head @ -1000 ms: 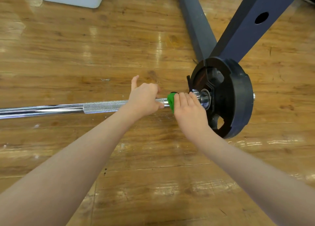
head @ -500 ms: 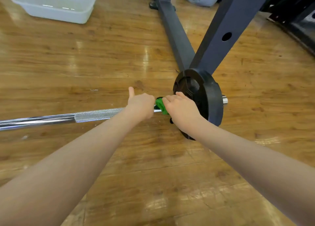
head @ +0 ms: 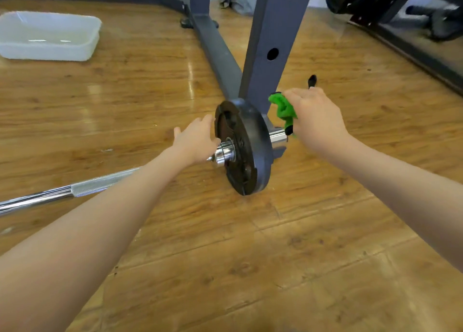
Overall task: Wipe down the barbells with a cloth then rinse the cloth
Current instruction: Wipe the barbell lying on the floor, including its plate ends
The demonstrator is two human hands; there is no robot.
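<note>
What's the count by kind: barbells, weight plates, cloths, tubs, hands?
Barbell: 1
Black weight plate: 1
Green cloth: 1
White plastic tub: 1
Hands: 2, left hand and right hand
Total: 6

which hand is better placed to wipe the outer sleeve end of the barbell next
Right. The right hand already grips the green cloth just beside the chrome sleeve end outside the weight plate. The left hand is bare, on the plate's inner side.
</note>
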